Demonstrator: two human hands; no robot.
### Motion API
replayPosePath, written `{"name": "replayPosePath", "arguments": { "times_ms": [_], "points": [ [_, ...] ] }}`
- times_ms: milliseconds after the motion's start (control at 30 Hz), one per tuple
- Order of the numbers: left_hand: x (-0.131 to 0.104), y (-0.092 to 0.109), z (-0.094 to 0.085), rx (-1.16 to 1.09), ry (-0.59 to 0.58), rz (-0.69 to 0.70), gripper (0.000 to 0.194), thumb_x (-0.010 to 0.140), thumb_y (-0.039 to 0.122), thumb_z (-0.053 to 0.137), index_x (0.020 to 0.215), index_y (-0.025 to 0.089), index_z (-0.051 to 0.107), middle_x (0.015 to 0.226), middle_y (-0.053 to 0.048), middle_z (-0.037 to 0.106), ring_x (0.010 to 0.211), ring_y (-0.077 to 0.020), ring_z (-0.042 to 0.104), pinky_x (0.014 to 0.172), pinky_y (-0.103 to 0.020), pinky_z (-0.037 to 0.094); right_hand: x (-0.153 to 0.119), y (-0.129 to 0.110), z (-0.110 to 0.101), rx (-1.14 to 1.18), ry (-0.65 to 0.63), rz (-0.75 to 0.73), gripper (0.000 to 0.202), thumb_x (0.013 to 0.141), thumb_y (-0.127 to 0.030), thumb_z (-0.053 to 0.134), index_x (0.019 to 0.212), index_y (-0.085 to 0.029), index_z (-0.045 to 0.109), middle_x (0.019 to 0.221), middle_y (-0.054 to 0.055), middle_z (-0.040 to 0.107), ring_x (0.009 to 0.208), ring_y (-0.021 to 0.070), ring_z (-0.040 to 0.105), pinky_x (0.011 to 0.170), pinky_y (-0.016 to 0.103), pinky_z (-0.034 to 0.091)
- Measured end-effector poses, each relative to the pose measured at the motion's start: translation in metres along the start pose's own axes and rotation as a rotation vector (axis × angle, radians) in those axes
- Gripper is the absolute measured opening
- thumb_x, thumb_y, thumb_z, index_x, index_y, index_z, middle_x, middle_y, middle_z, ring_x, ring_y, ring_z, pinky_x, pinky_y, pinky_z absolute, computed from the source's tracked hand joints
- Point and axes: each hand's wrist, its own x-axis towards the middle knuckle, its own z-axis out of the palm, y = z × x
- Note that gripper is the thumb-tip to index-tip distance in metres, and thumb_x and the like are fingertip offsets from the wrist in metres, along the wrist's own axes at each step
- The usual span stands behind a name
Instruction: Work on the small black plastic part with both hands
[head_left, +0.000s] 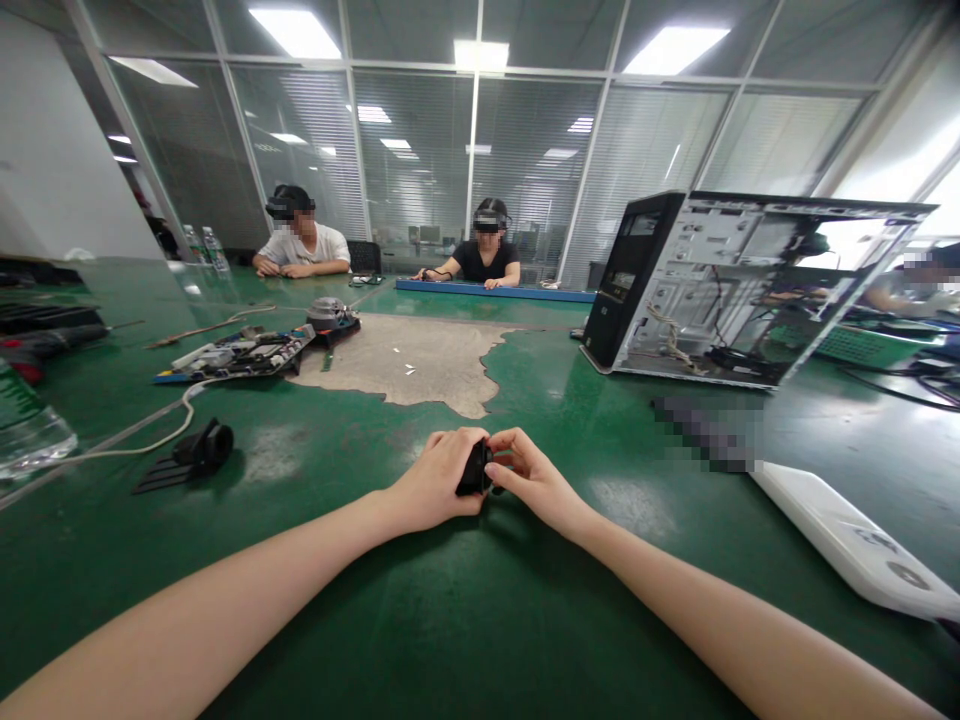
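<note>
A small black part (472, 474) is between my two hands, just above the green table (450, 620) in the middle. My left hand (439, 482) wraps round it from the left, its thumb below and fingers over the top. From the right, my right hand (536, 482) pinches the part's right side between thumb and fingers. The part's exact shape is mostly hidden by the fingers. To the left, another black part (199, 452) with a round end and flat prongs lies on the table.
An open computer case (637, 280) stands at the right, near a white device (847, 535). A circuit board (240, 352) with a cooler (330, 315) and a cable lies back left. A plastic bottle (30, 425) is far left. Two people sit across the table.
</note>
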Motion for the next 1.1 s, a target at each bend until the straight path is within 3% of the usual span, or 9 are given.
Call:
{"name": "replayPosePath", "arguments": {
  "times_ms": [100, 500, 767, 1100],
  "points": [
    [-0.0002, 0.0003, -0.0005, -0.003, -0.002, 0.002, 0.058, 0.064, 0.021, 0.059, 0.115, 0.021, 0.031, 0.108, -0.005, 0.05, 0.099, -0.023, 0.048, 0.088, -0.039, 0.032, -0.0005, -0.0024, 0.0005, 0.005, 0.011, 0.021, 0.029, 0.074, -0.033, 0.059, 0.097, -0.022, 0.045, 0.099, 0.003, 0.051, 0.091, 0.0153, 0.054, 0.075, 0.031, 0.046],
    [-0.0001, 0.0017, -0.002, -0.003, -0.007, -0.005, 0.055, 0.065, 0.022, 0.058, 0.113, 0.022, 0.032, 0.107, -0.005, 0.051, 0.098, -0.0232, 0.049, 0.088, -0.039, 0.032, -0.0009, -0.0049, 0.0, -0.029, 0.021, -0.033, 0.019, 0.074, -0.032, 0.059, 0.084, -0.021, 0.048, 0.088, 0.0, 0.053, 0.087, 0.0151, 0.055, 0.071, 0.028, 0.046],
    [-0.0001, 0.0016, -0.0019, -0.005, -0.006, -0.003, 0.056, 0.064, 0.021, 0.059, 0.114, 0.021, 0.033, 0.107, -0.005, 0.051, 0.098, -0.0228, 0.048, 0.088, -0.039, 0.032, 0.0001, -0.0018, -0.0009, -0.009, 0.003, 0.009, 0.026, 0.074, -0.03, 0.059, 0.095, -0.021, 0.046, 0.099, 0.003, 0.051, 0.092, 0.0152, 0.053, 0.078, 0.032, 0.046],
    [-0.0001, 0.0016, -0.001, -0.003, -0.002, -0.002, 0.054, 0.066, 0.022, 0.058, 0.114, 0.021, 0.032, 0.108, -0.006, 0.05, 0.098, -0.0226, 0.048, 0.088, -0.039, 0.032, -0.0023, -0.0084, 0.0007, -0.009, -0.005, -0.025, 0.02, 0.073, -0.03, 0.06, 0.085, -0.021, 0.047, 0.09, 0.001, 0.052, 0.091, 0.0158, 0.054, 0.071, 0.028, 0.047]
  ]
}}
